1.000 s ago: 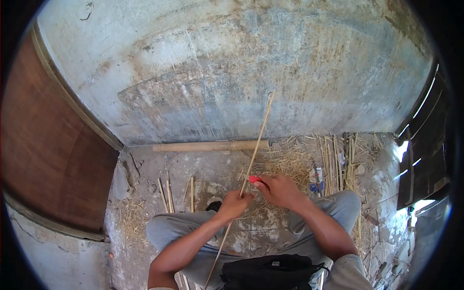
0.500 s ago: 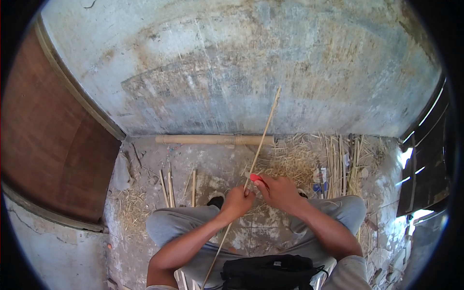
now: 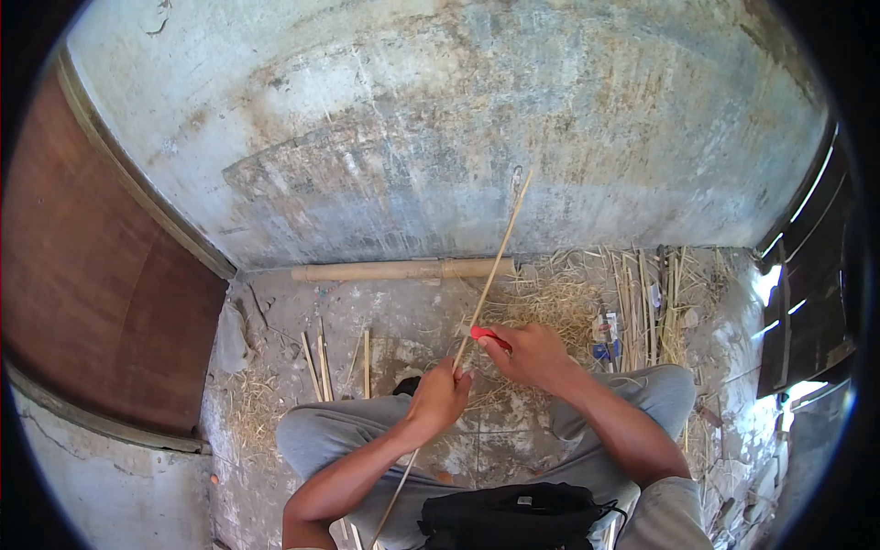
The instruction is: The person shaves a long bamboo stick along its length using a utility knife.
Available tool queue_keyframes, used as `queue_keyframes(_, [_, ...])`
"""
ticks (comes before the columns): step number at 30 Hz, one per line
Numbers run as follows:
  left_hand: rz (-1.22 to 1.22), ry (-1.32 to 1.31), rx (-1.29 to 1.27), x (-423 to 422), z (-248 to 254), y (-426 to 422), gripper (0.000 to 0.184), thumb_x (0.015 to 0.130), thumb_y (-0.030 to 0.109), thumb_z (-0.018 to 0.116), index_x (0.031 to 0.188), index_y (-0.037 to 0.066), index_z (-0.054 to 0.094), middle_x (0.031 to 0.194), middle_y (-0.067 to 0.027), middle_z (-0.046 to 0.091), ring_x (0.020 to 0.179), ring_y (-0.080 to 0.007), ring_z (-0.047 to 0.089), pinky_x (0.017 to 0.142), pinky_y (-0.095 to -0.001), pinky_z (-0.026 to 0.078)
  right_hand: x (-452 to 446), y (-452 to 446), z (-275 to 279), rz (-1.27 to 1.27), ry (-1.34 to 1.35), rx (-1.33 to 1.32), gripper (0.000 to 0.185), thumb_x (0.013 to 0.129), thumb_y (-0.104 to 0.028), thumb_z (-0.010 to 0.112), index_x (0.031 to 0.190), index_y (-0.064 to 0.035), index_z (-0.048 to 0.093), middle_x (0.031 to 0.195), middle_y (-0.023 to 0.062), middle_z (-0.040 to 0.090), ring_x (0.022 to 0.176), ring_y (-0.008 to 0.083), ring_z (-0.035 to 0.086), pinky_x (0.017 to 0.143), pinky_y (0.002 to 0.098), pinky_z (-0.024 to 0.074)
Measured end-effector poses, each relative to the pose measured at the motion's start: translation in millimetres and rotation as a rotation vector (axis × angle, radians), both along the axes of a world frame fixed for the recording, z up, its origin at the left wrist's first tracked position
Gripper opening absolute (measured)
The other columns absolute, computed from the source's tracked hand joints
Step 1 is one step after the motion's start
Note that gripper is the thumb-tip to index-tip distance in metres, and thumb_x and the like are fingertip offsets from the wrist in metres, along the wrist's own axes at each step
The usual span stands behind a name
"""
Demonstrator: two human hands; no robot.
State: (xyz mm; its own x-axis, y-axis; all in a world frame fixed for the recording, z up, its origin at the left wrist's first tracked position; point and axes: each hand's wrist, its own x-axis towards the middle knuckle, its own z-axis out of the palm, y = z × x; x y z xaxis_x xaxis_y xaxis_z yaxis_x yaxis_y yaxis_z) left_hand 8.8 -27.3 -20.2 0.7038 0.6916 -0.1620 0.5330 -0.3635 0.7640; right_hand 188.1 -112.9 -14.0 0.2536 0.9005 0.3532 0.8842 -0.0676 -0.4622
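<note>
A long thin bamboo strip runs slantwise from near my lap up toward the wall. My left hand is closed around its lower part. Just above, my right hand grips a red-handled knife, and the knife's front end meets the strip. Its blade is small and pale here, so I cannot make out its exact angle. Thin shavings cling near the strip's upper end.
A thick bamboo pole lies along the wall's foot. Curly shavings and several long strips cover the floor to the right. Shorter strips lie at left. A black bag rests on my lap; a brown door is on the left.
My left hand has slid down the strip toward me, away from the knife. My right hand has shifted little, still holding the knife against the strip. The view has tilted slightly.
</note>
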Motion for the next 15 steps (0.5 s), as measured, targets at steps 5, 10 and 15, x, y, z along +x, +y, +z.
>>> queue_keyframes(5, [0.003,-0.010,0.052,-4,-3,-1,0.026,0.092,0.018,0.064,0.082,-0.002,0.051,0.063,-0.0179,0.056,0.057,-0.0335,0.058,0.055,-0.0439,0.042,-2,-1,-5,-0.010,-0.040,0.047,0.034,0.092,-0.041,0.061,0.093,-0.0089,0.071,0.059,0.0144,0.065,0.053,0.0345,0.066,0.051,0.0462,0.0520])
queue_keyframes(10, [0.010,0.001,0.081,-1,-4,-1,0.025,0.092,0.018,0.064,0.083,-0.002,0.052,0.063,-0.0187,0.057,0.058,-0.0345,0.060,0.055,-0.0438,0.043,1,0,-7,-0.033,-0.073,0.060,0.035,0.092,-0.042,0.062,0.093,-0.0089,0.071,0.058,0.0146,0.064,0.052,0.0347,0.065,0.050,0.0450,0.0517])
queue_keyframes(15, [0.014,-0.003,0.113,-1,-6,-2,0.024,0.092,0.018,0.064,0.083,-0.001,0.052,0.063,-0.0181,0.057,0.057,-0.0338,0.058,0.055,-0.0436,0.042,7,2,-9,-0.048,-0.064,0.018,0.036,0.092,-0.043,0.060,0.093,-0.0089,0.071,0.060,0.0147,0.065,0.055,0.0349,0.066,0.051,0.0458,0.0519])
